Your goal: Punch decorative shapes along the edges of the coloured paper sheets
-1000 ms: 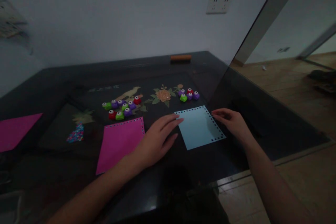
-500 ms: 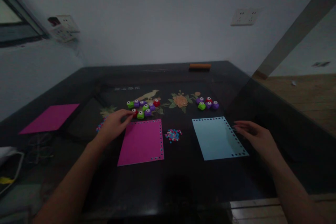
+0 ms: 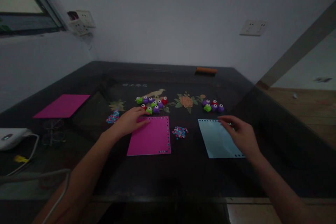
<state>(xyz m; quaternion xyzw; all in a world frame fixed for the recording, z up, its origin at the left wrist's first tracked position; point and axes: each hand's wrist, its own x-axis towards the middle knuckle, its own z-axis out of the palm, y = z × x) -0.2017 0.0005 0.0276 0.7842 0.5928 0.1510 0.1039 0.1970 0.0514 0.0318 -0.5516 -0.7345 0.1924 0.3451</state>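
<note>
My left hand [image 3: 134, 120] lies over the top left part of the pink sheet [image 3: 151, 140], thumb and fingers apart. Its fingertips are beside a green toy with an eye [image 3: 149, 110] and a red one [image 3: 143, 106]; contact is unclear. My right hand [image 3: 241, 134] is over the upper right corner of the light blue sheet [image 3: 217, 140], thumb and index finger pinched together. Whatever the pinch may contain is too small to make out. Both sheets have dark dots along the top, right and part of the bottom edges. Between them is a pile of small coloured dots [image 3: 180, 132].
Several eye toys [image 3: 214, 107] are grouped behind the blue sheet. Another dot pile [image 3: 112, 116] is left of my left hand. Farther left are a second pink sheet [image 3: 63, 106] and a white device [image 3: 12, 138] with a cable. An orange-brown bar [image 3: 206, 70] lies at the back.
My right hand has moved left, from the blue sheet's right edge to its top corner. My left hand's fingers have moved away from the red toy, towards the pink sheet. The view has shifted.
</note>
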